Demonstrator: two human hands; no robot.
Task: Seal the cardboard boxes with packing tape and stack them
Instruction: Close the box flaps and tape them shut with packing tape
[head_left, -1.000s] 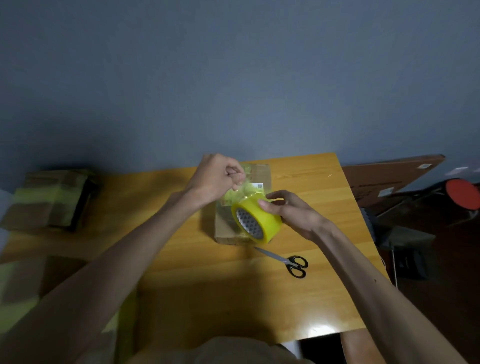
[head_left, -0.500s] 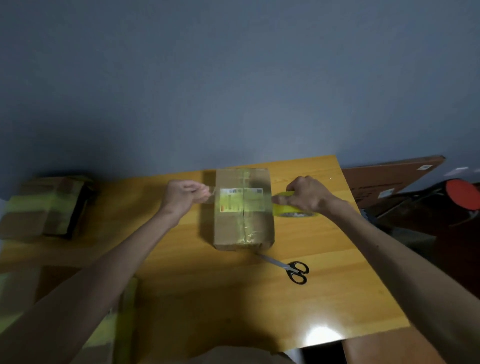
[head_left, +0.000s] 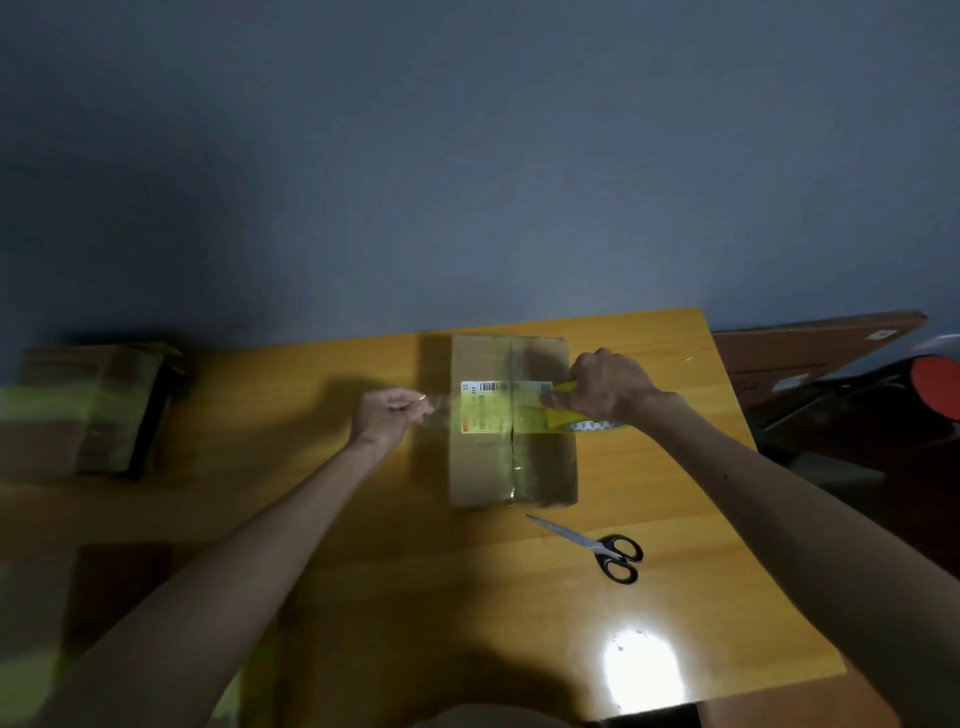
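Note:
A brown cardboard box (head_left: 511, 467) with a white and yellow label lies on the wooden table (head_left: 415, 571), flaps closed. A strip of clear yellowish tape (head_left: 498, 410) stretches across its top over the label. My left hand (head_left: 389, 415) pinches the free end of the tape just left of the box. My right hand (head_left: 608, 387) grips the yellow tape roll (head_left: 587, 423) at the box's right edge, low over the top.
Black-handled scissors (head_left: 602, 548) lie on the table in front of the box. Another taped cardboard box (head_left: 88, 410) sits at the far left. A flat brown board (head_left: 810, 348) and a red stool (head_left: 935, 384) stand to the right of the table.
The tape went from being peeled off the raised roll to being stretched across the box top. My left hand drew left and the roll dropped to the box's right edge.

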